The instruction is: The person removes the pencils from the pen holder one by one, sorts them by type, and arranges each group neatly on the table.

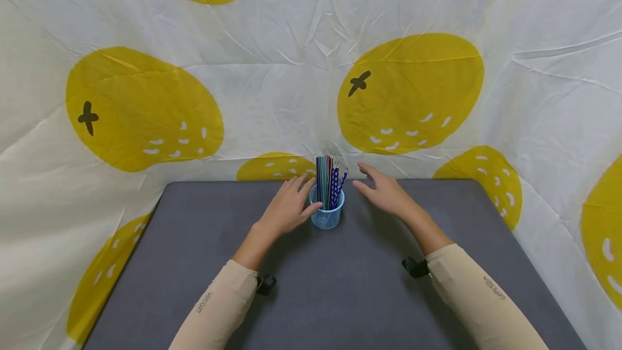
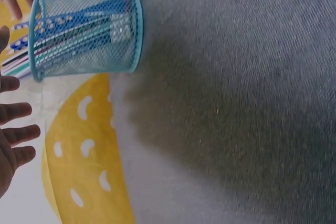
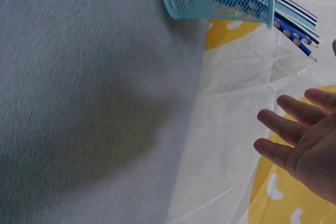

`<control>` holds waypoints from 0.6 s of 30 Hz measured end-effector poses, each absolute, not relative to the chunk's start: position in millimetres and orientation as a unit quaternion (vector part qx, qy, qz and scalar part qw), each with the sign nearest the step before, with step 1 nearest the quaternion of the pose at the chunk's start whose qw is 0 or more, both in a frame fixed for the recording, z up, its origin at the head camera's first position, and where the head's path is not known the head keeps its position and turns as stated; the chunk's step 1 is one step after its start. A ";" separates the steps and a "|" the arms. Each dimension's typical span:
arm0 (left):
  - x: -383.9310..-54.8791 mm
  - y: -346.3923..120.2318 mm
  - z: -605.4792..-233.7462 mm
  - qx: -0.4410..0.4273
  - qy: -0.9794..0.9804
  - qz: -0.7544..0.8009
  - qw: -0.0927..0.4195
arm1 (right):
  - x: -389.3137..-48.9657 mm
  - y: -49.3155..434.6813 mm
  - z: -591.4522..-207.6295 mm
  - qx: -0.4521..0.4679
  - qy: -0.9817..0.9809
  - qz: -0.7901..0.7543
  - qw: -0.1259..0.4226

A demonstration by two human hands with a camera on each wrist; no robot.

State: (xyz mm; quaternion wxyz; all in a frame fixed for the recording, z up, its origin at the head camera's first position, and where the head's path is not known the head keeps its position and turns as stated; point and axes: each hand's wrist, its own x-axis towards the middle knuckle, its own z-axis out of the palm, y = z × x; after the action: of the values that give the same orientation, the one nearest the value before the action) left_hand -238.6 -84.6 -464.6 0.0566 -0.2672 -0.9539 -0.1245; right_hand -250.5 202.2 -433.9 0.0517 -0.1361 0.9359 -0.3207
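A light blue mesh pencil cup [image 1: 326,219] stands upright toward the back of the table, holding several pencils [image 1: 324,177], some dark blue with pale dots, others striped or teal. My left hand [image 1: 288,205] hovers at the cup's left side with fingers extended; whether it touches the rim cannot be told from the head view. In the left wrist view a gap shows between those fingers [image 2: 16,135] and the mesh cup [image 2: 86,38]. My right hand [image 1: 386,192] is apart from the cup on its right, its fingers spread and holding nothing, as the right wrist view also shows.
The grey table [image 1: 330,296] ends just behind the cup. A white cloth [image 1: 282,101] printed with yellow fruit shapes hangs behind and beside it. Dark straps with small devices [image 1: 415,267] sit at both wrists, below beige sleeves.
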 end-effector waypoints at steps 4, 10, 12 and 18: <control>-239.8 -78.1 -467.5 -0.265 -0.954 -0.128 0.053 | -256.4 193.1 -436.4 -0.132 0.920 -0.365 0.048; -238.4 -72.8 -473.6 -0.257 -0.950 -0.175 0.041 | -264.7 183.1 -445.5 -0.118 0.898 -0.422 0.032; -238.2 -71.7 -476.2 -0.255 -0.946 -0.194 0.041 | -267.9 181.2 -450.4 -0.112 0.892 -0.436 0.029; -240.0 -68.1 -486.5 -0.239 -0.931 -0.275 0.029 | -272.8 176.8 -459.0 -0.098 0.870 -0.482 0.029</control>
State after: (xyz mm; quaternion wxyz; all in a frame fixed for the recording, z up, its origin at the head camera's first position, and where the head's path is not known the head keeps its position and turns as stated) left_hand -240.0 -68.1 -486.5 0.0294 -0.2387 -0.9309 -0.2750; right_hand -272.8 176.8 -459.0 0.0291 -0.0978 0.8700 -0.4824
